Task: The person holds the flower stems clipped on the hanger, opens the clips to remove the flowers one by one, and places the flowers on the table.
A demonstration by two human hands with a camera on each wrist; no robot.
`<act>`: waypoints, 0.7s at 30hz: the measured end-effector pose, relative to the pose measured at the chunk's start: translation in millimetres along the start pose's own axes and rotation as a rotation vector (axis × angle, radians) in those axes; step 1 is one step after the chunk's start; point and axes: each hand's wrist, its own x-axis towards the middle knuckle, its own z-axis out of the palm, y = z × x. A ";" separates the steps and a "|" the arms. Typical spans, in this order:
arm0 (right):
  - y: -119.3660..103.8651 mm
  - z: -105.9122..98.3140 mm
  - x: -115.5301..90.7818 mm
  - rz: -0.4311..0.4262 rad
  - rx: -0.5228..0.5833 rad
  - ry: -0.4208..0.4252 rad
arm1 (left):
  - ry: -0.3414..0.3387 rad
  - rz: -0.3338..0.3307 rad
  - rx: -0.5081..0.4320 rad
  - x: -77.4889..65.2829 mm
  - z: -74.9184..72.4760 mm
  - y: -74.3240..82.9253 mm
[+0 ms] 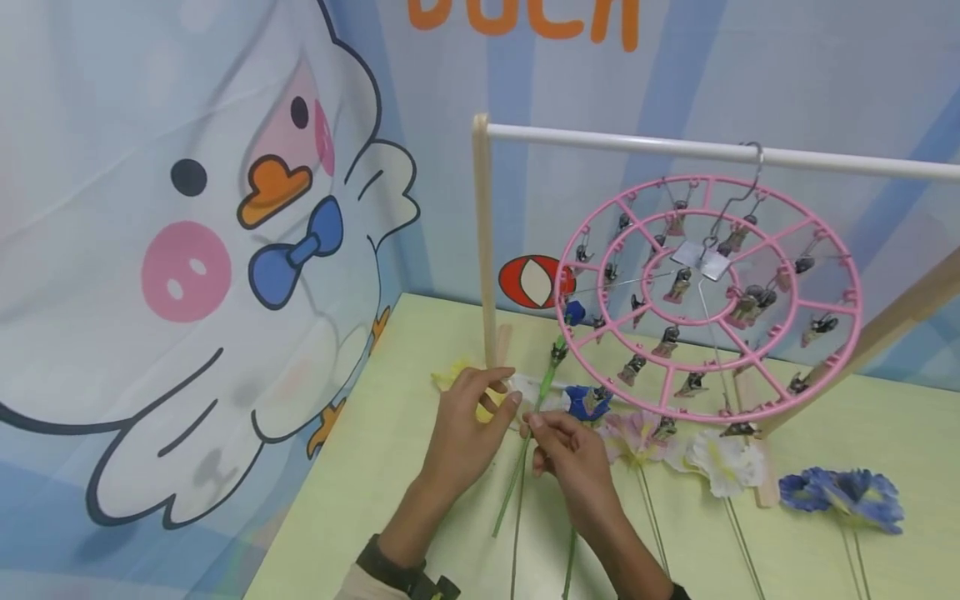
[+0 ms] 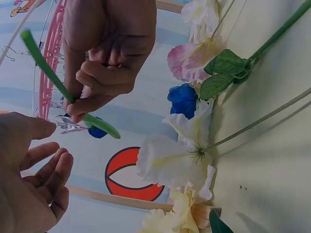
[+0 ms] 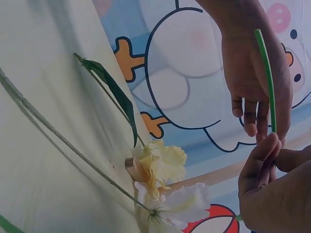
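Observation:
My right hand (image 1: 576, 462) pinches the green stem (image 1: 512, 490) of a blue artificial flower (image 1: 574, 312) between thumb and fingers. The flower's head is up by the left rim of a pink round clip hanger (image 1: 667, 387), and a small metal clip (image 1: 558, 352) overlaps its upper stem. In the left wrist view the stem's cut end (image 2: 29, 41) points away from the pinching fingertips. My left hand (image 1: 463, 429) is just left of the stem, fingers loosely bent and holding nothing. The right wrist view has the left hand (image 3: 255, 73) behind the stem.
The hanger hooks over a white rod (image 1: 622, 143) on a wooden stand (image 1: 483, 250). Along the table (image 1: 360, 500) lie yellow (image 3: 165, 162), white (image 1: 723, 462), pink (image 1: 637, 435), blue (image 1: 587, 402) and blue-purple flowers (image 1: 847, 496). A printed cloth (image 1: 435, 167) stands behind.

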 end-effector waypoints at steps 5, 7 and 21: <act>-2.9 -5.3 -8.0 0.000 -0.054 -0.018 | -0.012 -0.020 -0.003 -0.7 1.9 1.2; -4.1 -6.8 -10.6 0.001 -0.081 -0.021 | -0.011 -0.015 -0.001 -0.7 2.3 1.0; -9.5 -14.2 -26.2 -0.015 -0.183 -0.055 | -0.048 0.011 0.020 -0.5 3.6 3.4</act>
